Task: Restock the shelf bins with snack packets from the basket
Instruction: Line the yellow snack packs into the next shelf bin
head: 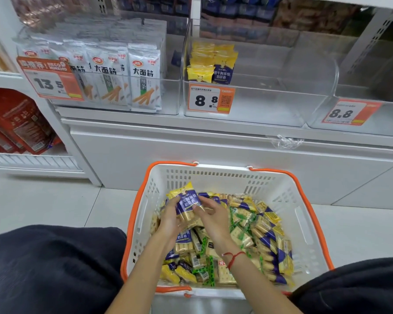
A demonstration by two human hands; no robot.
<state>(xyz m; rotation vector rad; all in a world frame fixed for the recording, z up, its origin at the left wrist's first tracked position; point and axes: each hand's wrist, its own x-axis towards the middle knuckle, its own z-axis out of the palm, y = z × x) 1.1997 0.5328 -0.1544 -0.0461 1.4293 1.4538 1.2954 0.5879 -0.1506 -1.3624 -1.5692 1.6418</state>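
head cam | looks forward-down | basket [225,175] near below | shelf bins [247,105] ahead

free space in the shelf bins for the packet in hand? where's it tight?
Middle bin: bare floor right of the yellow-and-blue packets stacked at its left wall. Right bin, behind the 8.8 tag, looks bare where visible. Left bin is crowded with white packets. The basket is crowded too; both hands hold a packet above it.
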